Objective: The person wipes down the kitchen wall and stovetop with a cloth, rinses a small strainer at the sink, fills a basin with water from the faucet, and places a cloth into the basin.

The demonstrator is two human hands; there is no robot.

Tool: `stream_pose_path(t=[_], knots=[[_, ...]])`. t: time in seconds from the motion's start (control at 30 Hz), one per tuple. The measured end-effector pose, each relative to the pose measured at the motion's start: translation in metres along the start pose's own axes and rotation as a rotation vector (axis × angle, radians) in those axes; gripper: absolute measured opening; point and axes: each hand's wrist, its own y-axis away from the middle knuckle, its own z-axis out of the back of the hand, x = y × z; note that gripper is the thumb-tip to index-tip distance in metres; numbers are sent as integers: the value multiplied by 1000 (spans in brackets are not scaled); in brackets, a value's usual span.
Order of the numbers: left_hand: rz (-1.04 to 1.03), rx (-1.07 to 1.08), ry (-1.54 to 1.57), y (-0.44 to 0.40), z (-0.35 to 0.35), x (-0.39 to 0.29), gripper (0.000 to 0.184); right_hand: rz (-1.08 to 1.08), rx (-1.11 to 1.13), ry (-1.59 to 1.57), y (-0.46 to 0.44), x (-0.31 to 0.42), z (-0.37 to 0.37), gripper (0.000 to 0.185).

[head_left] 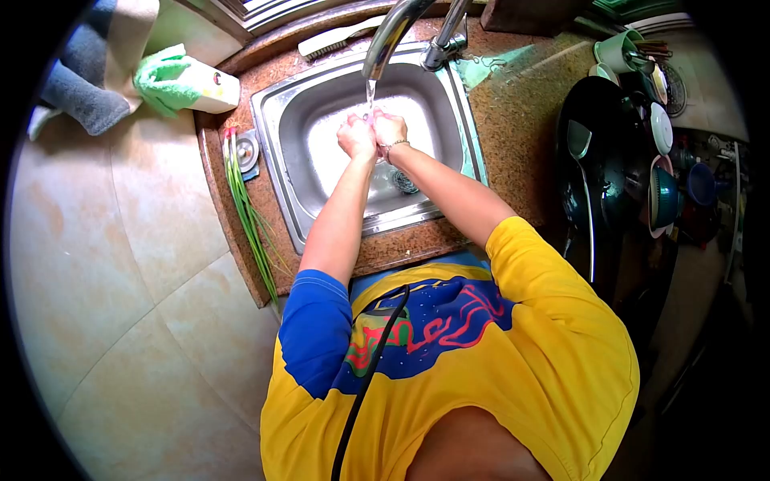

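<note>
Under the running water of the curved metal faucet (391, 36), my left hand (355, 137) and my right hand (390, 129) are pressed together over the sink (301, 192). Both hands look closed, with fingers curled inward. Whatever lies between them, if anything, is hidden. A bracelet (395, 145) circles my right wrist. The drain strainer (403, 182) shows below my right forearm, on the basin floor. Water (370, 94) falls straight onto the fingers.
Green onions (249, 208) lie along the counter's left edge, beside a small round metal piece (247, 151). A brush (337, 38) rests behind the sink. At right are a black wok (597, 160), a spatula (583, 172) and several bowls. A green cloth (160, 78) is at upper left.
</note>
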Motion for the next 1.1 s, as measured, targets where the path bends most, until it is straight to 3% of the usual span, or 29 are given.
stream_pose_path(t=[0.1,0.2,0.27,0.3,0.37,0.43,0.5,0.57,0.63,0.7,0.73,0.83,0.97,1.0,1.03,1.1], knots=[[51,13,-50,-1,-1,-7,40,42,-8,27,-2,4,1,42],[148,102,207,3,-8,10,41,108,-18,194,8,9,20,41],[338,369,342,24,-7,-13,35,289,-10,248,5,15,40,38],[338,373,344,25,-8,-16,35,474,-60,358,7,22,55,36],[599,574,494,22,-12,-24,40,508,-79,552,11,50,89,37],[610,522,364,15,-14,-25,46,422,-109,521,4,68,122,35],[643,565,571,-2,-15,-16,46,491,-224,562,-18,91,150,37],[623,557,559,-14,-16,-12,42,493,-186,445,-45,123,168,60],[607,539,594,-19,-14,-7,42,473,-214,556,-68,156,175,72],[621,530,580,-13,-7,-15,38,673,-105,537,-91,170,176,72],[611,511,593,-10,-4,-17,37,545,-13,497,-96,175,174,71],[620,502,604,-8,2,-15,35,670,-141,606,-91,175,164,69],[661,529,539,-6,6,-10,35,574,-81,491,-51,166,170,64],[659,529,538,-5,7,-7,35,430,72,239,-50,152,164,67],[650,561,500,-5,7,-5,36,441,142,151,-46,137,158,68],[642,593,460,7,11,-11,38,601,-60,301,-36,104,139,58]])
